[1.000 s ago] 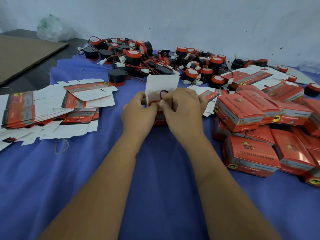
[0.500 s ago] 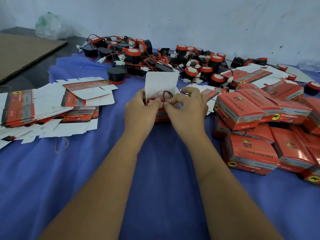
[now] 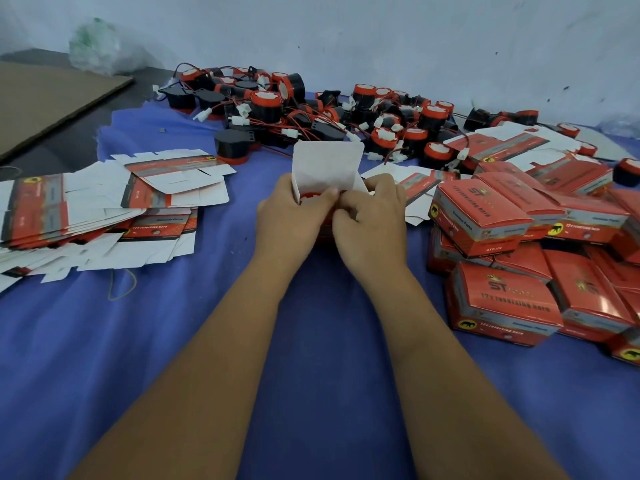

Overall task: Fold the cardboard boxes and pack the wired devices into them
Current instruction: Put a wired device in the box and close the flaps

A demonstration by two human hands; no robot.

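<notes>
At nine o'clock lie flat box blanks [image 3: 104,209]. At centre the left hand [image 3: 291,216] grips the open box [image 3: 327,168], its flap upright; the right hand [image 3: 374,216] curls on its right side. Folded boxes [image 3: 502,303] pile at three o'clock, loose wired devices [image 3: 311,112] at twelve.

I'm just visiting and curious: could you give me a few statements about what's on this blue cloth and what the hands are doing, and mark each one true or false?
1. Both hands, left hand and right hand, hold the open box. True.
2. The open box's lid flap is closed. False: it stands up.
3. The closed boxes lie on the person's left. False: on the right.
4. The flat box blanks lie on the left. True.
5. Loose wired devices lie beyond the hands. True.
</notes>
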